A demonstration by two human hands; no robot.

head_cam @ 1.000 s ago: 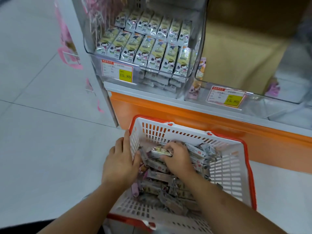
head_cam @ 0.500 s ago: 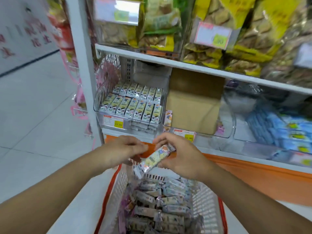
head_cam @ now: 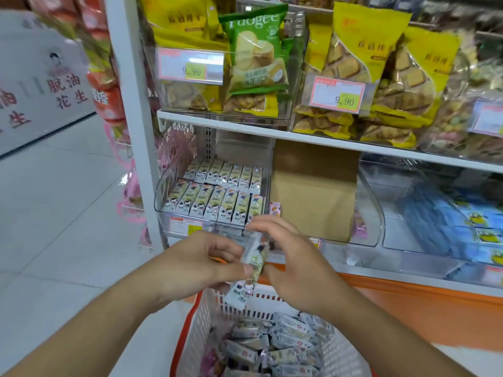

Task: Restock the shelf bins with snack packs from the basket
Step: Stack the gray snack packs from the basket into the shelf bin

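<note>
A long pale snack pack [head_cam: 251, 270] hangs almost upright between my two hands, above the white basket [head_cam: 201, 322] with the red rim. My left hand [head_cam: 201, 263] pinches the pack at its middle. My right hand [head_cam: 294, 265] grips its upper part with curled fingers. Several more snack packs [head_cam: 275, 346] lie loose in the basket. Just beyond my hands, a clear shelf bin [head_cam: 163, 191] holds two neat rows of the same packs [head_cam: 215, 194].
To the right of that bin stands a brown cardboard box [head_cam: 313, 191] in a second clear bin, then a bin of blue packs [head_cam: 462, 224]. The shelf above carries yellow and green snack bags [head_cam: 255, 50]. An orange base panel [head_cam: 422, 311] runs below; tiled floor lies left.
My right hand lifted a pack out of the basket and my left hand joined it. The pack has turned from slanted to nearly upright, and my view has risen to the shelf.
</note>
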